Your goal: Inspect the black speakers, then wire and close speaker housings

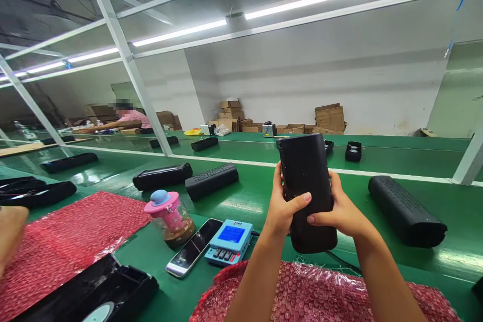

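Observation:
A long black plastic speaker housing [306,171] stands nearly upright in front of me, raised over the bench. My left hand [285,206] grips its left side, with the thumb across the face. From the other side my right hand [341,210] is closed around it, its thumb also on the face. Both hands' remaining fingers are partly hidden behind the housing. Below my forearms lies red bubble wrap [320,294]. A light-blue tester [229,241] with a lit screen sits left of my hands, beside a smartphone [194,247].
Another black housing [405,210] lies on the green belt [339,188] to the right; several more lie left. A pink-lidded jar [171,219] stands by the phone. An opened housing [101,292] is at front left, near another person's arm [11,234]. White frame posts [132,70] rise leftward.

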Demonstrator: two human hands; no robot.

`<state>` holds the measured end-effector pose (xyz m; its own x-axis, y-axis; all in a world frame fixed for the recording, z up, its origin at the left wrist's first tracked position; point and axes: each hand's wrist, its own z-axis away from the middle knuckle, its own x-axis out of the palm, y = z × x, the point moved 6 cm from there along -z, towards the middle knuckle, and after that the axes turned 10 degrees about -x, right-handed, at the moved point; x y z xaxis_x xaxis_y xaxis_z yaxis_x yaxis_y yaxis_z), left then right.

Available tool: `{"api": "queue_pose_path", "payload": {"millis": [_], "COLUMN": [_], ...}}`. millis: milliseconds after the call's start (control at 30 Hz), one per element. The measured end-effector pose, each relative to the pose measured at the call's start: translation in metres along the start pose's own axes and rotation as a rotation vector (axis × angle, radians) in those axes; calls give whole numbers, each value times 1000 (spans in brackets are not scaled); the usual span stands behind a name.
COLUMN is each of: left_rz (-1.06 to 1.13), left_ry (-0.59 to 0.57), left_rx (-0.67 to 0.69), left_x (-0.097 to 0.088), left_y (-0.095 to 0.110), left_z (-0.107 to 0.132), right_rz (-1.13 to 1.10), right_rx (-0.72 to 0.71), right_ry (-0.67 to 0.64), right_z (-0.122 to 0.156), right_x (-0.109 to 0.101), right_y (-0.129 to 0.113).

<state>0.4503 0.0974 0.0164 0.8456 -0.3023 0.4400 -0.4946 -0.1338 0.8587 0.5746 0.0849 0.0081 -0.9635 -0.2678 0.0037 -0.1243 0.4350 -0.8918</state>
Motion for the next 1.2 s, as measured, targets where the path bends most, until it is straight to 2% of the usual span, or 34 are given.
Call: {"api": "queue_pose_path", "payload": {"millis": [200,433,600,767,867,1067,1200], "left_rz": [-24,-50,-77,-124,-134,-53,-61], "left_ry": [19,7,47,72,60,65,75], "left_rx": [59,95,97,107,106,76,81], "left_x": [0,-5,-4,-13,-15,-10,-10], "left_y": [5,6,10,12,9,5,7], "left_z": [1,-4,0,0,-3,-5,-4], "right_rz": [-81,-53,-68,-25,-33,-3,3], "right_rx": [-68,-79,-114,-195,-168,-79,-86], "right_ry": [56,74,67,44,20,60,54], "right_z": [-2,-2,-4,-7,-7,-5,-6], "right_x": [8,13,13,17,17,12,13], "right_y": [0,1,3,4,6,8,7]}}
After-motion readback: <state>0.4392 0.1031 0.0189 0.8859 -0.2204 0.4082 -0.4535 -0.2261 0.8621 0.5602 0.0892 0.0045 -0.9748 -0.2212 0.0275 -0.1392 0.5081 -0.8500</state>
